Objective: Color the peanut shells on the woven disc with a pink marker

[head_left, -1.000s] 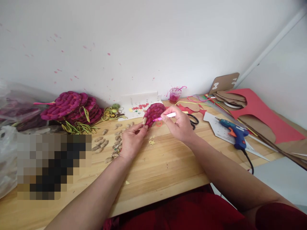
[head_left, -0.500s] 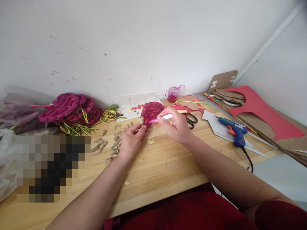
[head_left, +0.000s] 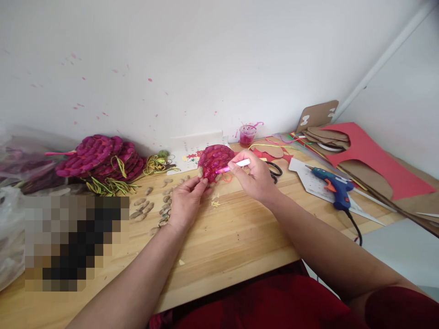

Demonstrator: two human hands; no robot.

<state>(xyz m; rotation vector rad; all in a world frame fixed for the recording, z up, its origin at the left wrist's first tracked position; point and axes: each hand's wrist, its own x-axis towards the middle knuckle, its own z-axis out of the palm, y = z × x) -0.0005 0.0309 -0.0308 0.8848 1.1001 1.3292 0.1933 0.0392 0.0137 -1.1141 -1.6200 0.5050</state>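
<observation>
Head view: pink-stained cup behind hands

Wooden table smooth, matt; bumpy glossy red disc; plastic brush.

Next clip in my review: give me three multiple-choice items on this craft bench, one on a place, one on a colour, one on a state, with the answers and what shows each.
1. Where does the glue gun lie?
A. Right of the hands, on the table
B. Beside the purple pile
C. In the cup

2. What colour is the glue gun's body?
A. Yellow
B. Blue
C. White

3. How is the round peanut piece held?
A. Flat on the table, untouched
B. Left hand holds its lower edge while the right hand puts a brush to it
C. Both hands pull it apart

Answers: 1 A, it rests on white card at right. 2 B, blue with an orange trigger. 3 B, pink brush tip meets its face.
</observation>
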